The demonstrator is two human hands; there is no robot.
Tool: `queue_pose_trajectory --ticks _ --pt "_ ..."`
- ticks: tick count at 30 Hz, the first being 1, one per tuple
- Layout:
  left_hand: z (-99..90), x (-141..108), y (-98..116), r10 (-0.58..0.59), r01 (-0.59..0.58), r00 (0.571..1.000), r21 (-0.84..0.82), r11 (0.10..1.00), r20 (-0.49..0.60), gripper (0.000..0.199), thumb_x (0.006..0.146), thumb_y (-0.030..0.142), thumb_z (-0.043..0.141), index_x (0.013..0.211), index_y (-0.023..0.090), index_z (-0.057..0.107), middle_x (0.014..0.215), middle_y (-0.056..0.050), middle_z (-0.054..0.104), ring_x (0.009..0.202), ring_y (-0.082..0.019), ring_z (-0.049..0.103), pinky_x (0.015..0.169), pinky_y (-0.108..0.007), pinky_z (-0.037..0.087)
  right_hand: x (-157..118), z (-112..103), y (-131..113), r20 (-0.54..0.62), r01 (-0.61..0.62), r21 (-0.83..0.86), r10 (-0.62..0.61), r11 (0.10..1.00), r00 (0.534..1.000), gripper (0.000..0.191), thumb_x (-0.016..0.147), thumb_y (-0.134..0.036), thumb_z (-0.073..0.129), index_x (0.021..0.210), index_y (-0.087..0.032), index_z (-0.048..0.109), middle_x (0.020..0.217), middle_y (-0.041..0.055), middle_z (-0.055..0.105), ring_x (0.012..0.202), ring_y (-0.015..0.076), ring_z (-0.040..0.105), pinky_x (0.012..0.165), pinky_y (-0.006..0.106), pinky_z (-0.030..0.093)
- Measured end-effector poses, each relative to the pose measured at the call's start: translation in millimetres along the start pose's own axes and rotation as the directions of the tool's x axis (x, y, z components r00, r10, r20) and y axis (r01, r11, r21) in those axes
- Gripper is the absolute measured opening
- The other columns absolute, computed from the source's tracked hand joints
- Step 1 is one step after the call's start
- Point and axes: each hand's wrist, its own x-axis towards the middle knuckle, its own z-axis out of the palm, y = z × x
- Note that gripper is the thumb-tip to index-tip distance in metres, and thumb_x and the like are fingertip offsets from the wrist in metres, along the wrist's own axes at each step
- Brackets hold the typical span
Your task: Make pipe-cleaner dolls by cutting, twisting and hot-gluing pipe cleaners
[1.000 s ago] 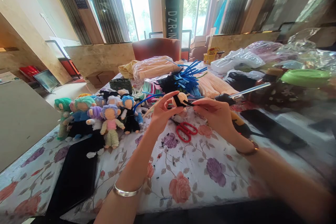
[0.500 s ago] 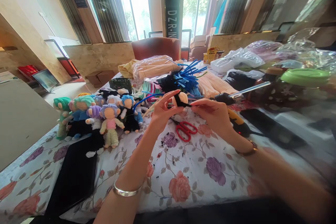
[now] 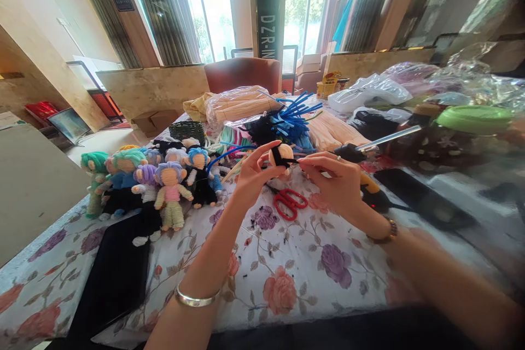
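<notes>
Over the middle of the table, my left hand (image 3: 256, 170) grips a small round peach doll head (image 3: 286, 154) between thumb and fingers. A black strip (image 3: 279, 157) lies across the head, with one end sticking out to the right. My right hand (image 3: 332, 178) pinches that end between thumb and forefinger. Red-handled scissors (image 3: 290, 204) lie on the flowered cloth just below the hands. Left of my left hand stand several finished-looking yarn dolls, among them one with lilac hair (image 3: 171, 197).
Blue and black stems (image 3: 295, 120) and peach bundles (image 3: 334, 128) lie behind the hands. A black tablet-like slab (image 3: 112, 273) is at left. A yellow-black tool (image 3: 371, 191), a dark phone-like slab (image 3: 422, 197) and plastic bags (image 3: 369, 90) are at right.
My right hand has shifted slightly, its fingers a little differently bent, still on the black strip. The doll head stays in my left hand, turned very slightly.
</notes>
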Motion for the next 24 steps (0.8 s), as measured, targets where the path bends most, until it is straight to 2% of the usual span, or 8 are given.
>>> queue_pose_trajectory --ticks 3,5,15,24 --pt "-0.9 0.0 -1.1 -0.001 0.001 1.0 0.011 1.0 0.002 0.051 0.058 0.019 0.079 0.107 0.03 0.068 0.095 -0.001 0.069 0.092 -0.017 0.059 0.076 -0.027 0.049 -1.4 -0.1 0.1 -0.031 0.136 -0.071 -0.139 0.988 0.99 0.011 0.08 -0.019 0.063 0.077 -0.024 0.072 0.081 0.0019 0.072 0.071 0.0143 0.066 0.064 0.027 0.054" --pt "-1.5 0.0 -1.8 -0.004 0.004 1.0 0.025 1.0 -0.003 0.051 0.059 0.019 0.079 0.107 0.031 0.068 0.098 0.0 0.069 0.092 -0.016 0.059 0.079 -0.028 0.048 -2.5 0.1 0.5 -0.037 0.181 -0.097 -0.186 0.979 0.982 0.012 0.081 -0.018 0.063 0.078 -0.025 0.072 0.081 0.0017 0.072 0.071 0.0141 0.067 0.065 0.026 0.055" --pt "-3.7 0.2 -4.3 -0.004 0.003 1.0 0.052 0.999 0.027 0.056 0.061 0.019 0.079 0.113 0.033 0.066 0.103 -0.001 0.067 0.099 -0.017 0.058 0.087 -0.03 0.046 -3.8 -0.1 1.9 -0.025 0.241 -0.16 -0.248 0.957 0.968 0.015 0.083 -0.018 0.06 0.081 -0.026 0.072 0.083 0.0025 0.071 0.073 0.0141 0.067 0.067 0.027 0.056" --pt "-2.0 -0.8 -4.0 -0.017 0.016 1.0 0.018 1.0 0.014 0.055 0.062 0.022 0.079 0.114 0.031 0.066 0.1 -0.001 0.068 0.098 -0.018 0.06 0.088 -0.03 0.046 -2.0 0.6 1.0 -0.024 0.208 -0.183 -0.216 0.961 0.976 0.014 0.084 -0.022 0.061 0.077 -0.025 0.072 0.081 0.0026 0.071 0.071 0.0141 0.067 0.066 0.027 0.056"
